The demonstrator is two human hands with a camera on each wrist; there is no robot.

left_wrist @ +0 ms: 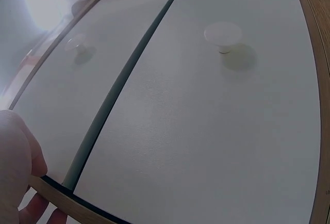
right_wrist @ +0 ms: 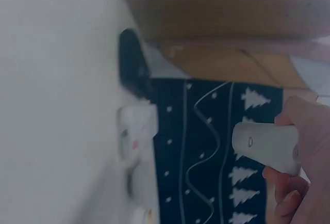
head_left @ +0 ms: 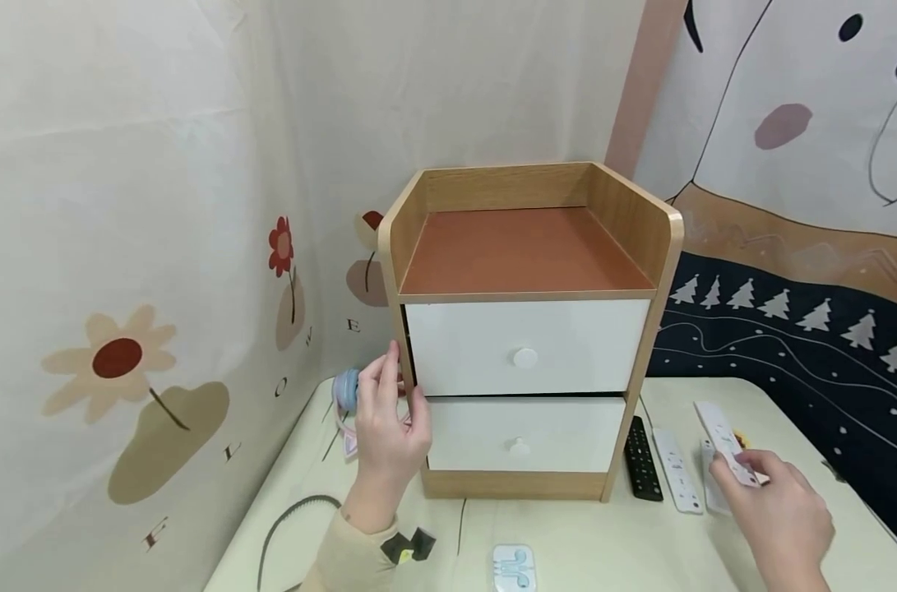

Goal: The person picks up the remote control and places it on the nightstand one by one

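Note:
A small wooden cabinet (head_left: 537, 485) with two white drawers stands on the table. My left hand (head_left: 389, 419) grips its left side panel, thumb at the front edge and fingers along the outer side. From the left wrist, the drawer fronts (left_wrist: 206, 121) fill the view, each with a round white knob. On the right, my right hand (head_left: 784, 514) holds a white remote control (head_left: 723, 440) by its near end, raised above the table. The same remote (right_wrist: 268, 144) points away from the fingers in the right wrist view.
Right of the cabinet lie a black remote (head_left: 643, 460), a white remote (head_left: 677, 473) and another white one (head_left: 713, 485) below the held remote. Boxed earphones (head_left: 514, 567) lie in front. Headphones (head_left: 347, 390) and a cable (head_left: 278, 526) are at the left. Printed curtains (head_left: 159, 164) hang behind.

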